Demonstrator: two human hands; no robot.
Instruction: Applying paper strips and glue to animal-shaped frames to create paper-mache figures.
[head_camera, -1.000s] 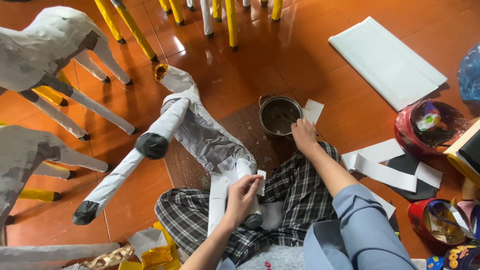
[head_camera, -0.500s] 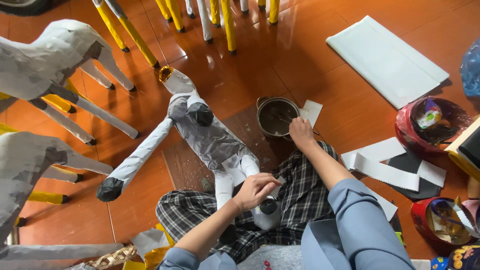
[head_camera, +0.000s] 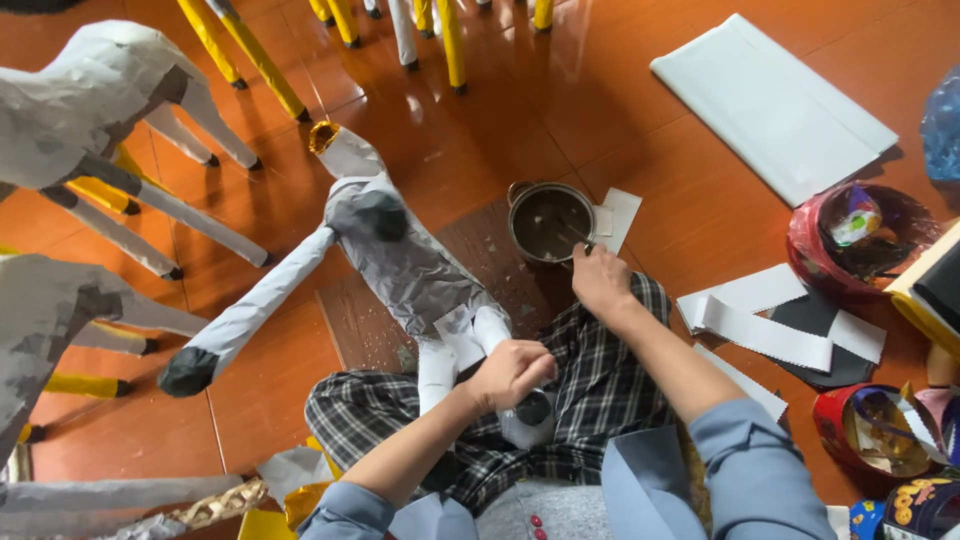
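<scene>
The paper animal figure (head_camera: 400, 270) lay across the person's checked lap and the orange floor (head_camera: 480, 140), legs up. The left hand (head_camera: 512, 372) was closed around one hind leg (head_camera: 500, 345). The right hand (head_camera: 600, 280) pinched a brush (head_camera: 575, 235) dipped in the small metal pot (head_camera: 552, 222), just beside white paper strips (head_camera: 765, 325)

Bright, even daylight; glossy floor glare

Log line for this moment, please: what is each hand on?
left hand: gripping leg of paper animal figure | right hand: at metal pot, holding brush | seated on wooden floor
</scene>
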